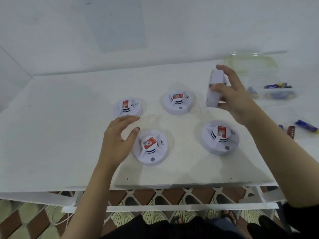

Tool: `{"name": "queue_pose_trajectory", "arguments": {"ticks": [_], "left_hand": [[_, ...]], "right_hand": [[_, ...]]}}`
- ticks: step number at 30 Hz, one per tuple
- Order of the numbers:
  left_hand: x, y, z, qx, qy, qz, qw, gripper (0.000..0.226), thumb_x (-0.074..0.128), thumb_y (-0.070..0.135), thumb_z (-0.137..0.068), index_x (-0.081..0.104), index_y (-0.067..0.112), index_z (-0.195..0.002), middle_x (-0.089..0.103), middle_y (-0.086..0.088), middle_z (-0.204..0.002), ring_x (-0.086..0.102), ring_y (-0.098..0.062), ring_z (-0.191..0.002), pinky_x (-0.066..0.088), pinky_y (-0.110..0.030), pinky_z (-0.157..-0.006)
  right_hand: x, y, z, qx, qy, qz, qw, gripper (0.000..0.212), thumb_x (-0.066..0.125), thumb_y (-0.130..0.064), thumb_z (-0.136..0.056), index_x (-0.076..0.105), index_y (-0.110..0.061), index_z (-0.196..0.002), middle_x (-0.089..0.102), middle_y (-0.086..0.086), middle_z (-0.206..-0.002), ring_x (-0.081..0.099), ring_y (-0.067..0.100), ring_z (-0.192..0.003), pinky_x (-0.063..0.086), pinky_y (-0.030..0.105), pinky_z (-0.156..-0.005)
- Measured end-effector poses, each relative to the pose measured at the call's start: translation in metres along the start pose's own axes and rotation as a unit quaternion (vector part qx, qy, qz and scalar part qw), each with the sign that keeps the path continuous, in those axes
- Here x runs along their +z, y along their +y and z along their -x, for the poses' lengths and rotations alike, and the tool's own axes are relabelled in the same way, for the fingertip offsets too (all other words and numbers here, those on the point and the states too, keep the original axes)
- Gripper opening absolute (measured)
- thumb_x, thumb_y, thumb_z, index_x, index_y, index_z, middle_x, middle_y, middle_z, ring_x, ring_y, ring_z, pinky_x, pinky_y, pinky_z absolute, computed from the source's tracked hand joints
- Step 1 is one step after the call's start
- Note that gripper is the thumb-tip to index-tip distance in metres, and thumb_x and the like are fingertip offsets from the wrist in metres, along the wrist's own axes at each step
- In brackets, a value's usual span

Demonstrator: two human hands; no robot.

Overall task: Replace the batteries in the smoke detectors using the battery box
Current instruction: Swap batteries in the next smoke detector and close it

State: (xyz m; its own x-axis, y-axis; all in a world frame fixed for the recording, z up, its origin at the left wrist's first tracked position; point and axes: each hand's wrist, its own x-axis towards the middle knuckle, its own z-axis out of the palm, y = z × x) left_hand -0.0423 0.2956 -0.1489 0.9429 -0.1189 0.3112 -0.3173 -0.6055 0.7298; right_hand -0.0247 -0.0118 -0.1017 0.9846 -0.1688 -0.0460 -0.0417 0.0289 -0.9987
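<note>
Several white round smoke detectors with red labels sit on the white table (51, 135): far left (128, 106), far middle (178, 102), near middle (151, 147) and near right (219, 137). My right hand (234, 99) grips another white smoke detector (214, 88), lifted and tilted on edge above the table at the far right. My left hand (119, 140) hovers with relaxed fingers between the far-left and near-middle detectors, holding nothing. A clear battery box (274, 93) with batteries stands at the far right.
Loose batteries, one blue (306, 128) and one red (291, 131), lie at the table's right edge. A clear green-rimmed lid (250, 63) stands behind the box. The white wall runs along the back. The table's front edge is close to my body.
</note>
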Motion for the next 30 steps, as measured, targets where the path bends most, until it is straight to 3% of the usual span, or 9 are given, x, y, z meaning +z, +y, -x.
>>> {"name": "queue_pose_trajectory", "arguments": {"ticks": [2, 4, 8, 10, 13, 16, 18, 22, 30], "left_hand": [[0.006, 0.022, -0.006, 0.014, -0.010, 0.052, 0.998, 0.033, 0.066, 0.007, -0.088, 0.064, 0.029, -0.113, 0.059, 0.023, -0.114, 0.049, 0.018, -0.108, 0.032, 0.002, -0.090], [0.016, 0.044, -0.012, 0.011, -0.049, 0.099, 0.994, 0.037, 0.067, 0.016, -0.088, 0.061, 0.032, -0.120, 0.060, 0.025, -0.117, 0.052, 0.014, -0.110, 0.036, -0.001, -0.090], [0.044, 0.075, -0.016, 0.017, -0.175, 0.144, 0.974, 0.064, 0.069, 0.042, -0.078, 0.037, 0.051, -0.132, 0.053, 0.027, -0.127, 0.052, 0.010, -0.115, 0.041, -0.005, -0.091], [0.057, 0.081, -0.018, 0.009, -0.208, 0.175, 0.962, 0.082, 0.074, 0.043, -0.070, 0.034, 0.042, -0.142, 0.052, 0.020, -0.135, 0.053, 0.006, -0.117, 0.045, -0.011, -0.093], [0.070, 0.082, -0.022, 0.014, -0.194, 0.196, 0.961, 0.086, 0.086, 0.031, -0.065, 0.045, 0.027, -0.141, 0.059, 0.014, -0.130, 0.058, -0.002, -0.114, 0.053, -0.026, -0.090], [0.072, 0.078, -0.025, 0.015, -0.155, 0.210, 0.965, 0.082, 0.089, 0.019, -0.064, 0.052, 0.020, -0.136, 0.063, 0.010, -0.126, 0.061, -0.007, -0.110, 0.055, -0.026, -0.080], [0.071, 0.075, -0.023, 0.017, -0.145, 0.229, 0.962, 0.080, 0.088, 0.019, -0.062, 0.053, 0.020, -0.134, 0.061, 0.008, -0.128, 0.061, -0.012, -0.110, 0.055, -0.024, -0.076], [0.070, 0.077, -0.014, 0.018, -0.152, 0.271, 0.950, 0.075, 0.084, 0.014, -0.064, 0.051, 0.019, -0.132, 0.057, 0.002, -0.132, 0.061, -0.015, -0.107, 0.053, -0.025, -0.072], [0.075, 0.085, 0.004, 0.025, -0.168, 0.231, 0.958, 0.117, 0.091, 0.033, -0.045, 0.029, 0.024, -0.145, 0.041, 0.010, -0.141, 0.043, -0.005, -0.130, 0.049, -0.035, -0.100]], "right_hand": [[0.002, -0.008, 0.013, 0.028, -0.044, -0.144, 0.988, 0.048, 0.061, -0.025, -0.074, 0.052, -0.041, -0.119, 0.054, 0.003, -0.118, 0.060, 0.026, -0.099, 0.055, 0.044, -0.077], [0.003, -0.009, 0.024, 0.048, -0.090, -0.262, 0.960, 0.053, 0.065, -0.028, -0.070, 0.052, -0.033, -0.121, 0.056, 0.009, -0.129, 0.060, 0.033, -0.111, 0.053, 0.052, -0.079], [0.012, -0.001, 0.044, 0.057, -0.122, -0.341, 0.930, 0.043, 0.045, -0.032, -0.080, 0.051, -0.027, -0.123, 0.061, 0.012, -0.126, 0.059, 0.037, -0.113, 0.049, 0.058, -0.087], [0.016, 0.004, 0.050, 0.063, -0.127, -0.366, 0.920, 0.042, 0.044, -0.035, -0.080, 0.058, -0.023, -0.118, 0.062, 0.015, -0.124, 0.060, 0.039, -0.111, 0.048, 0.056, -0.089], [0.019, 0.012, 0.056, 0.071, -0.129, -0.337, 0.930, 0.047, 0.039, -0.038, -0.080, 0.071, -0.014, -0.107, 0.065, 0.016, -0.118, 0.062, 0.034, -0.109, 0.055, 0.046, -0.083], [0.014, 0.021, 0.058, 0.065, -0.097, -0.275, 0.954, 0.043, 0.032, -0.028, -0.092, 0.059, -0.014, -0.122, 0.067, 0.008, -0.117, 0.064, 0.025, -0.107, 0.056, 0.034, -0.076], [0.007, 0.027, 0.059, 0.041, -0.079, -0.227, 0.970, 0.041, 0.033, -0.020, -0.096, 0.048, -0.026, -0.133, 0.060, 0.003, -0.128, 0.061, 0.023, -0.113, 0.055, 0.035, -0.077], [0.004, 0.030, 0.063, 0.006, -0.082, -0.158, 0.984, 0.049, 0.041, -0.010, -0.088, 0.053, -0.044, -0.121, 0.049, -0.003, -0.134, 0.054, 0.022, -0.119, 0.055, 0.033, -0.073], [0.012, 0.026, 0.077, -0.081, -0.172, -0.002, 0.982, 0.072, 0.073, -0.003, -0.068, 0.048, -0.032, -0.130, 0.054, -0.016, -0.124, 0.054, 0.006, -0.116, 0.050, 0.021, -0.085]]}}
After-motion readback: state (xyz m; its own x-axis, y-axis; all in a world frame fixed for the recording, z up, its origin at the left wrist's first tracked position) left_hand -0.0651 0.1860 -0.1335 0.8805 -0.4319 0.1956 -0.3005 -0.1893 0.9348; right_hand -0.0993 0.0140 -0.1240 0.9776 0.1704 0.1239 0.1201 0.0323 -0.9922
